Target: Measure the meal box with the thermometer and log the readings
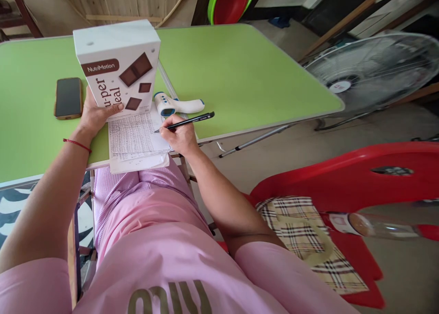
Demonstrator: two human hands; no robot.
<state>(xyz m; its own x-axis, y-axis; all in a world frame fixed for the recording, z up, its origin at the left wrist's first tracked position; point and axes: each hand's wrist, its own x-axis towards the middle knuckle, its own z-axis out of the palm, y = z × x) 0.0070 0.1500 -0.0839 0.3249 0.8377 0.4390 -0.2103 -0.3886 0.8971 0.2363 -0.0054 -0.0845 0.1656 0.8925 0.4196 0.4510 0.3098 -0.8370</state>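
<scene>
My left hand [95, 111] grips the lower left side of a white box [115, 39] labelled NutriMotion, its thumb across the front. The box stands upright at the top of the written sheets. In my right hand [180, 135] is a black pen [195, 119], held in a writing pinch with its tip at the paper. Dense handwriting covers much of the top sheet of paper [132, 138]; the stack hangs slightly over the table's near edge. Beside the box and just beyond my right hand lies a white and blue infrared thermometer [185, 106].
A phone [68, 98] lies left of the box on the green table [247, 76]. At the right stands a fan [370, 71]. Nearer, a red chair [343, 174] bears a plaid cloth [302, 231] and a clear bottle [380, 227]. A red and green basin [231, 2] is behind the table.
</scene>
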